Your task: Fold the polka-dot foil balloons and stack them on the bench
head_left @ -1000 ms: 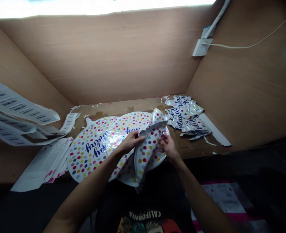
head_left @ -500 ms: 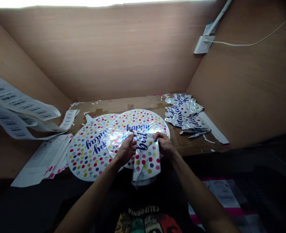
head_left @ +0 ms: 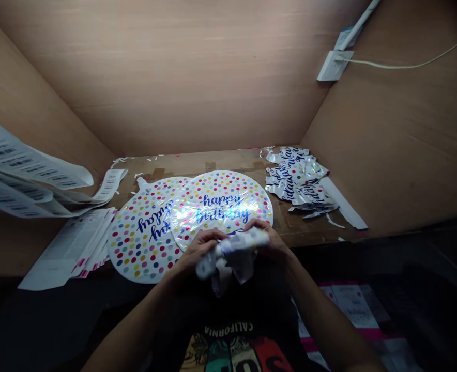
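Observation:
My left hand (head_left: 201, 249) and my right hand (head_left: 269, 240) hold a tightly rolled polka-dot foil balloon (head_left: 234, 245) crosswise between them, its loose end hanging below. Just behind my hands lies a flat round foil balloon (head_left: 221, 199) with dots and blue "happy birthday" script, under clear film. My fingers rest near its front edge. It overlaps a second dotted foil balloon (head_left: 141, 243) with a filling neck, lying to the left.
Folded foil balloons (head_left: 296, 181) are heaped at the table's back right, beside a white strip (head_left: 343, 204). Barcode label sheets (head_left: 19, 170) hang at the left above a stack of printed papers (head_left: 71, 248). Cardboard walls (head_left: 174, 77) surround the wooden table (head_left: 228, 160).
The balloon in my hands has gone from a loose folded flap to a tight roll held crosswise. My hands have moved toward me, uncovering the "happy birthday" script.

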Demonstrator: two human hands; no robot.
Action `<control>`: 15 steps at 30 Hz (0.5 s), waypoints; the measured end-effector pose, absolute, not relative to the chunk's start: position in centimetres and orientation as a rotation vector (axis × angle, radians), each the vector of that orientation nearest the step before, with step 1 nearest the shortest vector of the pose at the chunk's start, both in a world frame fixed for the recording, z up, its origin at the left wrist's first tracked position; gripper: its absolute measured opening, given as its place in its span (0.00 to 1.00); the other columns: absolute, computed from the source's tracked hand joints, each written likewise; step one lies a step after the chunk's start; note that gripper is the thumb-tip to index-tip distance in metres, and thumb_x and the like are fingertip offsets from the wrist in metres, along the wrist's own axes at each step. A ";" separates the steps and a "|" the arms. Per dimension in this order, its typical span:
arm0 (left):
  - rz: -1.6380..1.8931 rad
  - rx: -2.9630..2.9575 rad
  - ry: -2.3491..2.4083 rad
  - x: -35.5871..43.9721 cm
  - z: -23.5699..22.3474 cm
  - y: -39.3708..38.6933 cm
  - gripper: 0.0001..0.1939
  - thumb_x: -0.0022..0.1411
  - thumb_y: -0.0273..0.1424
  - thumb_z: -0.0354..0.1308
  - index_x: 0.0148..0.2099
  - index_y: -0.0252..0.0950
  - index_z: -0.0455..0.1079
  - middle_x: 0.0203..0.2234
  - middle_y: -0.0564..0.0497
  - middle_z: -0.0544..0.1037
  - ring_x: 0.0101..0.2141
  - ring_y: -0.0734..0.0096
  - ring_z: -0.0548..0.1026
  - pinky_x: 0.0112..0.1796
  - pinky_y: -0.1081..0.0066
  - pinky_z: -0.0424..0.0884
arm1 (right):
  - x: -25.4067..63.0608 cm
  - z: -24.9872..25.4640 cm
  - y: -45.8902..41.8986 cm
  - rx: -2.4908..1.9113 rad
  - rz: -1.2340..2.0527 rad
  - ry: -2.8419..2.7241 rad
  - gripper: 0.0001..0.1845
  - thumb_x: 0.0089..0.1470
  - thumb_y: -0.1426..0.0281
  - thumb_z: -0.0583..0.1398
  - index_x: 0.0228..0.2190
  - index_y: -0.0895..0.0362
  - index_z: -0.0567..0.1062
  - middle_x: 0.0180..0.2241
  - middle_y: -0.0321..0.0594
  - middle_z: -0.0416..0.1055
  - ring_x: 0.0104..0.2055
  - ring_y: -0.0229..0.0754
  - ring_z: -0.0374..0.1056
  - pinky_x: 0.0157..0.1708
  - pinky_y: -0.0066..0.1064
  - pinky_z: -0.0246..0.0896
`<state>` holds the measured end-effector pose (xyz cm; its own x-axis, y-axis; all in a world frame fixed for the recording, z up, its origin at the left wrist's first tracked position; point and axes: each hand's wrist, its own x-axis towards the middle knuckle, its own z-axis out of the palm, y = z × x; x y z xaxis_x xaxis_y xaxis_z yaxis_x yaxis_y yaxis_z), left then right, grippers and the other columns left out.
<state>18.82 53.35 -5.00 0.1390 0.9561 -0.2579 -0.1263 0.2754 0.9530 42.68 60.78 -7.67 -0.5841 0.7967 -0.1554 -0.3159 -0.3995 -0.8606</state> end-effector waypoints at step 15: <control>0.844 1.876 1.324 18.3 -4.9 54.8 0.28 0.65 0.29 0.58 0.66 0.44 0.65 0.60 0.44 0.69 0.40 0.69 0.80 0.38 0.68 0.79 | 47.4 -6.9 69.9 -1.212 1.165 -1.441 0.27 0.60 0.46 0.60 0.40 0.59 0.76 0.34 0.41 0.76 0.30 0.39 0.67 0.31 0.28 0.63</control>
<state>18.35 54.83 -4.94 0.2720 0.9547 0.1208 0.5129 -0.2500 0.8212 47.43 69.92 -6.92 -0.1204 0.9909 0.0594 0.1488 0.0772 -0.9859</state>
